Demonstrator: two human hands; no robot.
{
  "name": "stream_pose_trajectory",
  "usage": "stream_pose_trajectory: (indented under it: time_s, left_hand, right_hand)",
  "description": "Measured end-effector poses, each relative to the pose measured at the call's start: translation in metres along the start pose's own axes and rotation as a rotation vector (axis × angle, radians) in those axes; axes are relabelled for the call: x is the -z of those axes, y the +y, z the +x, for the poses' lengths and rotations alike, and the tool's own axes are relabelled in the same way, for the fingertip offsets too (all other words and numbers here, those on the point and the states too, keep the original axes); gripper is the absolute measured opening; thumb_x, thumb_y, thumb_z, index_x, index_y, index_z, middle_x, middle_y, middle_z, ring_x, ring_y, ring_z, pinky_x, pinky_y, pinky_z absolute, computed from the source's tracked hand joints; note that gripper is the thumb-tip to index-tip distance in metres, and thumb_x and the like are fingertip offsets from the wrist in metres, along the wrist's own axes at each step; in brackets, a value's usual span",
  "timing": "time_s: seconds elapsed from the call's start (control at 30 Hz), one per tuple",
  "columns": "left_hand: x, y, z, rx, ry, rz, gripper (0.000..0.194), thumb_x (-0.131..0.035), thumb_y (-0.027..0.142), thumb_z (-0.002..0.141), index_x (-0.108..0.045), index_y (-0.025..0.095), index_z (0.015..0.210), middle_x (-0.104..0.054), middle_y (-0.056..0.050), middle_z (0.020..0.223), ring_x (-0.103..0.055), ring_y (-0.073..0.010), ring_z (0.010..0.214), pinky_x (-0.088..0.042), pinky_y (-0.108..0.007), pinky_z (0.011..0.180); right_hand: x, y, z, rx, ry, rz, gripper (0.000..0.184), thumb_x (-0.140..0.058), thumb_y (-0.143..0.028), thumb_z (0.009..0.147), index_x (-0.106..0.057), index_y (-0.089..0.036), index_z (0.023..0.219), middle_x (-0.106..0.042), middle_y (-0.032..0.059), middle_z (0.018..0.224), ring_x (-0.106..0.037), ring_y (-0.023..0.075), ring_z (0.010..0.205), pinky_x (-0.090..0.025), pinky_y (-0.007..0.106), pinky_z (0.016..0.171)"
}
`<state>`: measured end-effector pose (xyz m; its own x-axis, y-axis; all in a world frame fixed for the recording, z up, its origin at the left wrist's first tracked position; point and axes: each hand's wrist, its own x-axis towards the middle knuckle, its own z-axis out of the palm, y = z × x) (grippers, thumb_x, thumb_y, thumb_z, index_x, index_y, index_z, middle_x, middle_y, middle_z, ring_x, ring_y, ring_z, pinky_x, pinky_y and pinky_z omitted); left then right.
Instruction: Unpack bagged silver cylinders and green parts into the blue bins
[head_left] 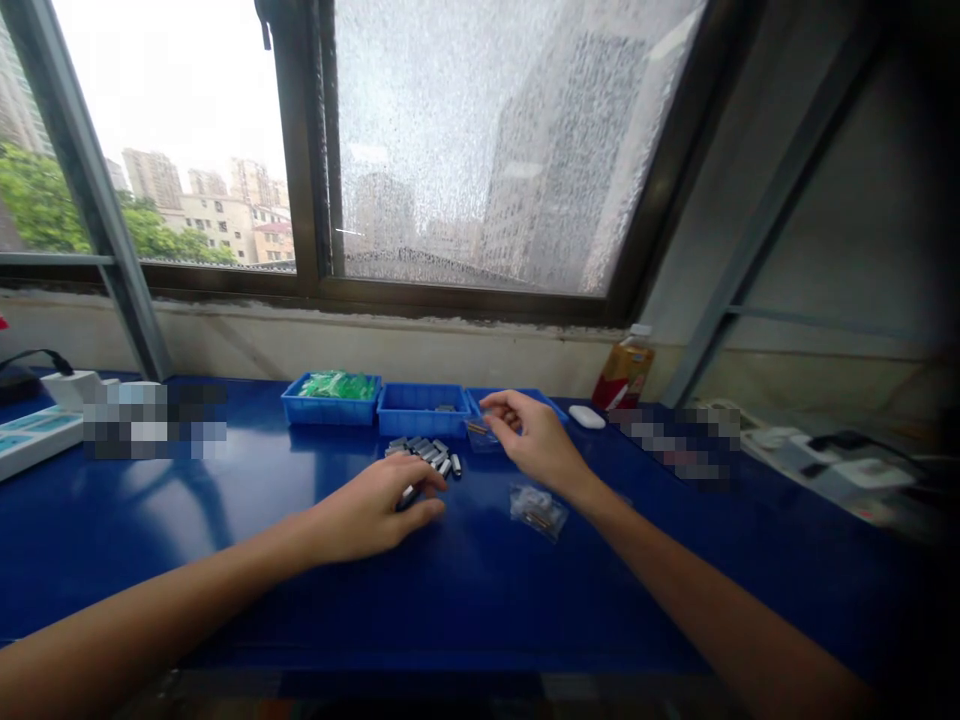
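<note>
My left hand (375,505) hovers low over the table with its fingers loosely bent and the thumb apart. It is beside a pile of small silvery metal cylinders (431,452), and its fingers hide part of the pile. A small clear plastic bag (480,430) with brass-coloured pieces hangs from the pinched fingers of my right hand (532,440), in front of the right-hand blue bin (551,402). Nearer to me, below the right wrist, lies a second clear bag (538,512) holding similar small parts.
A blue bin (330,410) full of green packets and a middle blue bin (424,422) with a few grey pieces stand along the back. To the right are a white rounded object (586,416) and a drink bottle (624,370). A power strip (41,435) lies far left.
</note>
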<state>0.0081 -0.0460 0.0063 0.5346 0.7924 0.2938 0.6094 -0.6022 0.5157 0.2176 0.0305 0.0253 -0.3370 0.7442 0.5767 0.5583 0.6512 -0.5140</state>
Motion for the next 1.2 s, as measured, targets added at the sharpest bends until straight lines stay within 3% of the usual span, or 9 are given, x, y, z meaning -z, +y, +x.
stream_pose_trajectory:
  time_s: [0.13, 0.23, 0.33, 0.47, 0.57, 0.67, 0.8, 1.03, 1.2]
  left_hand:
    - [0.000, 0.003, 0.004, 0.173, 0.000, -0.374, 0.035, -0.039, 0.042, 0.088, -0.060, 0.015, 0.098, -0.061, -0.004, 0.086, -0.053, -0.0154, 0.076, -0.041, -0.026, 0.067]
    - [0.000, 0.003, 0.007, 0.249, 0.080, -0.726, 0.048, -0.032, 0.050, 0.088, -0.059, 0.011, 0.094, -0.058, -0.006, 0.079, -0.052, -0.0152, 0.073, -0.040, -0.025, 0.061]
    - [-0.002, -0.002, 0.009, 0.255, 0.169, -0.851, 0.039, -0.042, 0.047, 0.086, -0.057, 0.011, 0.086, -0.056, -0.005, 0.076, -0.050, -0.0128, 0.068, -0.039, -0.024, 0.059]
    - [-0.003, -0.009, 0.009, 0.176, 0.297, -0.519, 0.022, -0.052, 0.034, 0.082, -0.053, 0.015, 0.094, -0.055, 0.000, 0.072, -0.049, -0.0114, 0.064, -0.040, -0.024, 0.060]
    - [-0.003, -0.009, 0.005, -0.034, 0.411, -0.154, 0.011, -0.049, 0.023, 0.084, -0.054, 0.017, 0.092, -0.056, -0.002, 0.080, -0.052, -0.0133, 0.074, -0.043, -0.027, 0.068]
    - [-0.002, -0.006, 0.002, -0.223, 0.430, 0.048, 0.016, -0.044, 0.012, 0.084, -0.058, 0.018, 0.087, -0.052, -0.004, 0.087, -0.051, -0.0136, 0.081, -0.043, -0.027, 0.073]
    - [-0.001, -0.006, 0.000, -0.237, 0.431, 0.147, 0.028, -0.040, 0.004, 0.082, -0.063, 0.019, 0.088, -0.045, -0.006, 0.098, -0.048, -0.0156, 0.090, -0.044, -0.028, 0.074]
    - [0.002, -0.005, 0.001, -0.107, 0.451, 0.178, 0.027, -0.044, 0.010, 0.082, -0.065, 0.024, 0.092, -0.041, -0.007, 0.109, -0.039, -0.0221, 0.106, -0.038, -0.038, 0.086]
    - [0.009, 0.004, 0.005, 0.172, 0.220, -0.228, 0.036, -0.036, 0.038, 0.089, -0.065, 0.018, 0.087, -0.057, -0.005, 0.090, -0.049, -0.0199, 0.090, -0.037, -0.037, 0.084]
  right_hand:
    - [-0.010, -0.027, -0.016, 0.166, 0.102, -0.029, 0.010, -0.047, -0.017, 0.081, -0.057, -0.018, 0.078, -0.056, 0.0034, 0.073, -0.054, 0.0146, 0.067, -0.044, 0.027, 0.062]
    - [-0.018, -0.035, -0.028, 0.362, 0.047, 0.018, 0.014, -0.043, -0.013, 0.084, -0.055, -0.019, 0.081, -0.057, 0.0043, 0.079, -0.055, 0.0152, 0.075, -0.046, 0.028, 0.068]
    - [-0.022, -0.037, -0.032, 0.488, -0.046, 0.079, 0.017, -0.041, -0.012, 0.085, -0.055, -0.020, 0.084, -0.056, 0.0047, 0.085, -0.054, 0.0146, 0.080, -0.046, 0.029, 0.073]
    - [-0.023, -0.036, -0.032, 0.423, -0.099, 0.075, 0.010, -0.048, -0.019, 0.083, -0.058, -0.018, 0.086, -0.054, 0.0068, 0.092, -0.053, 0.0162, 0.086, -0.044, 0.031, 0.078]
    - [-0.020, -0.036, -0.029, 0.241, -0.184, 0.081, 0.020, -0.050, -0.033, 0.083, -0.060, -0.016, 0.086, -0.057, 0.0056, 0.083, -0.053, 0.0173, 0.081, -0.042, 0.032, 0.075]
    - [-0.020, -0.036, -0.028, 0.066, -0.386, 0.291, 0.032, -0.040, -0.039, 0.088, -0.059, -0.015, 0.081, -0.056, 0.0019, 0.070, -0.051, 0.0133, 0.067, -0.041, 0.027, 0.063]
    - [-0.025, -0.033, -0.028, -0.083, -0.526, 0.605, 0.022, -0.051, -0.036, 0.081, -0.056, -0.015, 0.083, -0.051, -0.0018, 0.064, -0.047, 0.0096, 0.057, -0.038, 0.023, 0.054]
    - [-0.030, -0.021, -0.021, -0.101, -0.110, 0.416, 0.014, -0.053, -0.029, 0.078, -0.057, -0.015, 0.077, -0.048, -0.0037, 0.055, -0.042, 0.0079, 0.047, -0.032, 0.021, 0.045]
    - [-0.025, -0.023, -0.024, 0.169, 0.079, 0.137, 0.011, -0.052, -0.021, 0.080, -0.062, -0.016, 0.079, -0.055, -0.0003, 0.061, -0.048, 0.0095, 0.052, -0.038, 0.022, 0.049]
